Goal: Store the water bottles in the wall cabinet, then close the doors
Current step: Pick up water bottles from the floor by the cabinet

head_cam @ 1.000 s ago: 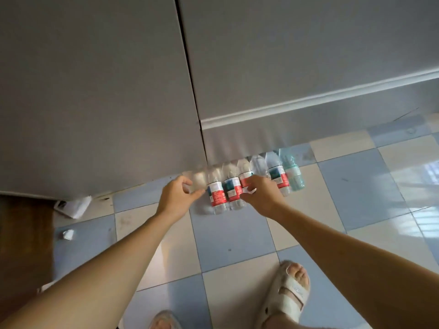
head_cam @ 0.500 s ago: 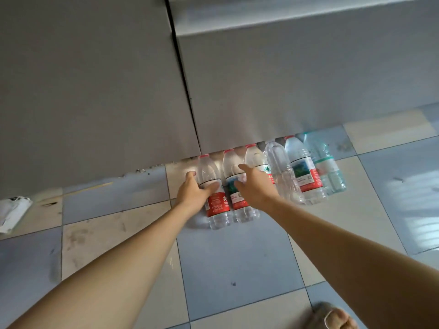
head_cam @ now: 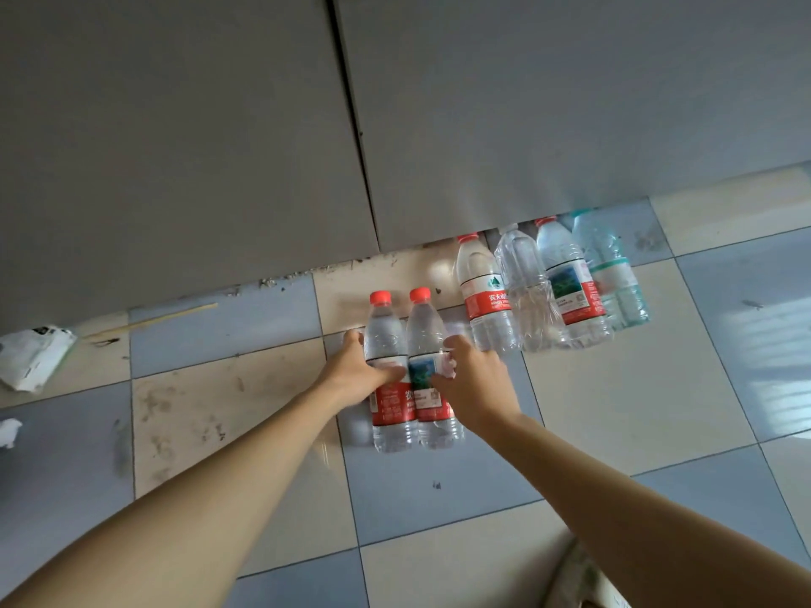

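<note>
My left hand (head_cam: 357,373) grips a clear water bottle (head_cam: 386,335) with a red cap and red label. Right beside it, my right hand (head_cam: 471,381) grips a second red-capped bottle (head_cam: 425,326) with a green and red label. Both bottles are pulled out from the row, toward me. Several more bottles stay in a row on the floor under the grey cabinet doors (head_cam: 548,103): a red-labelled one (head_cam: 482,291), an unlabelled clear one (head_cam: 526,291), another red-labelled one (head_cam: 568,287) and a green-labelled one (head_cam: 614,278). Both doors are closed.
The floor (head_cam: 636,410) is a check of blue and cream tiles. Crumpled white paper (head_cam: 33,359) lies at the far left, with a smaller scrap (head_cam: 8,432) below it. A thin stick (head_cam: 149,320) lies by the cabinet's lower edge.
Both hands have closed on the two leftmost bottles and drawn them out of the row toward me. The view has shifted closer to the floor.
</note>
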Demonstrator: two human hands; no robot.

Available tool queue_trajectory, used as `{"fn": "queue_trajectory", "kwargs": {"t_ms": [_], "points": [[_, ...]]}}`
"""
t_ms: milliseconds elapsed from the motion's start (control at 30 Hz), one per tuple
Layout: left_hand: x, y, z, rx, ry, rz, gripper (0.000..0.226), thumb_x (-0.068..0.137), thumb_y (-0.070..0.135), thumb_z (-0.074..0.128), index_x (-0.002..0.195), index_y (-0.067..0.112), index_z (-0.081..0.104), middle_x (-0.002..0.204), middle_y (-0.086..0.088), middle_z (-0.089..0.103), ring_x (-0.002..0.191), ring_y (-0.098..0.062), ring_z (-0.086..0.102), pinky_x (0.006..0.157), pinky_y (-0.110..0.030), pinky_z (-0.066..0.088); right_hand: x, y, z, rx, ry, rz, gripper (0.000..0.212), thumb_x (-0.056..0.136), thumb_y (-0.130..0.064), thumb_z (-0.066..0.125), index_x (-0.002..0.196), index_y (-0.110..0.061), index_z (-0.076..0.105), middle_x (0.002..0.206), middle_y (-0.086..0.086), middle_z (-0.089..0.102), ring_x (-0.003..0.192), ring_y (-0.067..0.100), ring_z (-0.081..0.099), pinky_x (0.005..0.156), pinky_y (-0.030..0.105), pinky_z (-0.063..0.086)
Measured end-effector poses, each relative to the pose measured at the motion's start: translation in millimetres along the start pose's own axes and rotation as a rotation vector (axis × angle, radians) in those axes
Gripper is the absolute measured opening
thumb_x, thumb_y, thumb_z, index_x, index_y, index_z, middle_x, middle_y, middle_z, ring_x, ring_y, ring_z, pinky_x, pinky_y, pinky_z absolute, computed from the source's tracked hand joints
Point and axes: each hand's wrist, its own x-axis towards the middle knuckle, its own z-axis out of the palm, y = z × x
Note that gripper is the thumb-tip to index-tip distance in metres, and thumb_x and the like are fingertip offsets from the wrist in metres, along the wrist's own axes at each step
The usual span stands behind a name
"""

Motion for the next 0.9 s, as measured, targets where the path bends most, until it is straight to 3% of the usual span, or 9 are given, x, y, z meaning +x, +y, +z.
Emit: {"fn": "queue_trajectory", "kwargs": {"t_ms": [133,267,333,400,500,600,733,900], "points": [[3,-1,-5,0.037,0.092,0.057,0.079,0.080,0.051,0.079,0.140,0.018,0.039,0.134,-0.005,0.058,0.104,-0.015,0.057,0.065,-0.022,0.041,18,-5,-8,0.095,0.007,0.034,0.048,0.091,-0.036,0.070,0.133,-0.015,0.059,0.119,0.008,0.070,0.105,0.030,0.067,0.090,0.043,0.056],[24,10,-12,-0.004,0.213,0.113,0.077,0.088,0.051,0.070,0.148,0.014,0.039,0.145,-0.005,0.052,0.116,-0.017,0.052,0.086,-0.028,0.038,52,-23,-7,0.159,-0.030,-0.022,0.022,0.095,-0.035,0.057,0.108,-0.019,0.066,0.099,0.002,0.069,0.089,0.026,0.066,0.073,0.036,0.055],[34,14,-14,-0.077,0.215,0.121,0.069,0.090,0.044,0.071,0.146,0.015,0.044,0.140,-0.006,0.057,0.120,-0.020,0.055,0.091,-0.030,0.042,66,-30,1,0.203,-0.060,-0.022,0.026,0.098,-0.034,0.054,0.114,-0.016,0.062,0.096,0.003,0.069,0.086,0.024,0.067,0.069,0.034,0.055],[41,17,-12,-0.151,0.193,0.128,0.058,0.090,0.034,0.073,0.141,0.016,0.050,0.131,-0.005,0.062,0.116,-0.022,0.059,0.096,-0.035,0.047,75,-35,6,0.283,-0.063,0.018,0.038,0.097,-0.042,0.060,0.123,-0.014,0.058,0.104,0.004,0.068,0.090,0.022,0.066,0.076,0.035,0.056],[43,20,-11,-0.267,0.159,0.122,0.043,0.089,0.021,0.074,0.129,0.023,0.057,0.123,-0.002,0.063,0.112,-0.021,0.059,0.088,-0.032,0.048,82,-37,9,0.362,-0.040,0.081,0.041,0.094,-0.037,0.067,0.127,-0.013,0.059,0.110,0.006,0.068,0.096,0.025,0.067,0.087,0.040,0.058],[35,21,-18,-0.352,0.169,0.150,0.043,0.085,0.012,0.075,0.120,0.031,0.059,0.115,-0.003,0.065,0.111,-0.022,0.061,0.089,-0.032,0.049,80,-38,2,0.435,0.005,0.092,0.034,0.089,-0.019,0.066,0.121,-0.011,0.065,0.102,0.007,0.070,0.083,0.021,0.067,0.067,0.031,0.057],[8,30,-41,-0.373,0.239,0.310,0.044,0.084,0.007,0.076,0.119,0.030,0.062,0.115,-0.001,0.068,0.110,-0.018,0.064,0.088,-0.023,0.049,62,-48,-26,0.557,0.105,-0.067,0.033,0.081,-0.009,0.076,0.113,-0.012,0.071,0.092,-0.003,0.070,0.077,0.014,0.064,0.066,0.024,0.052],[-38,39,-64,-0.220,0.345,0.572,0.056,0.078,0.008,0.076,0.126,0.035,0.061,0.118,0.015,0.068,0.110,-0.006,0.064,0.100,-0.026,0.048,31,-60,-69,0.545,0.190,-0.298,0.036,0.075,-0.011,0.086,0.104,-0.015,0.065,0.097,-0.002,0.071,0.077,0.003,0.061,0.074,0.017,0.053]]}}
